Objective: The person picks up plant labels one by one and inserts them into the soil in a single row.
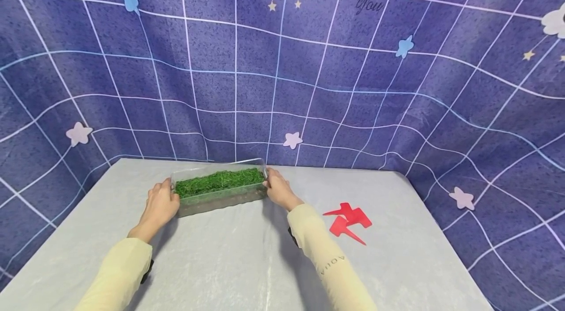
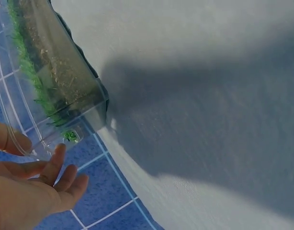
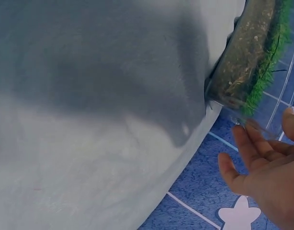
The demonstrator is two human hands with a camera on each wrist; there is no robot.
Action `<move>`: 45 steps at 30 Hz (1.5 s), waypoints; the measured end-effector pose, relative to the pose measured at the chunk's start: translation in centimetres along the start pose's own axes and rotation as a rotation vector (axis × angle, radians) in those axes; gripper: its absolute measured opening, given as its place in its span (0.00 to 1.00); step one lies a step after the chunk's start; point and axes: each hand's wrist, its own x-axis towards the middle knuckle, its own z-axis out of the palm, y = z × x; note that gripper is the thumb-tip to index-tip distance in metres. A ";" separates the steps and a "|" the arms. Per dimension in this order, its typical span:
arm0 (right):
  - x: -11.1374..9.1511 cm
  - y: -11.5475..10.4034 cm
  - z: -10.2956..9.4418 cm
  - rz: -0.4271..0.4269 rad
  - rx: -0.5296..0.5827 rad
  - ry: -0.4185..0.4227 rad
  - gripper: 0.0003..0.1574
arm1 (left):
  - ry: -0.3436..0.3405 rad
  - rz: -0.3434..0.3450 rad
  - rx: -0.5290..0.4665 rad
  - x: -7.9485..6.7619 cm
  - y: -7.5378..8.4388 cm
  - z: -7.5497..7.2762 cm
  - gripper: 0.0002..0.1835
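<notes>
A long clear plastic box [image 1: 222,197] with brown soil-like matter low down and green moss-like greenery [image 1: 220,182] on top is on the far part of the table. My left hand [image 1: 162,201] holds its left end. In the left wrist view, the thumb is over the rim and fingers [image 2: 55,163] are under it, beside a small clear corner piece. On the right end, my right hand [image 1: 279,188] grips the rim. The right wrist view shows fingertips [image 3: 240,134] against the outside of the end wall.
Several red T-shaped plant labels [image 1: 350,218] lie overlapping on the table, right of my right forearm. A pale grey cloth covers the table [image 1: 238,257]. Behind it hangs a blue curtain [image 1: 247,80] with white grid lines and stars, close to the table's far edge.
</notes>
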 end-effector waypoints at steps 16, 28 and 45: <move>-2.0 0.7 -1.1 -0.084 -0.015 -0.036 0.32 | -0.031 0.025 -0.005 -0.6 0.4 -0.1 0.29; -3.5 1.2 -2.1 -0.080 -0.006 -0.082 0.33 | -0.050 0.051 -0.008 -1.2 1.1 0.0 0.28; -5.2 1.9 -2.8 -0.106 -0.028 -0.051 0.32 | -0.066 0.086 -0.023 -1.6 2.1 0.3 0.29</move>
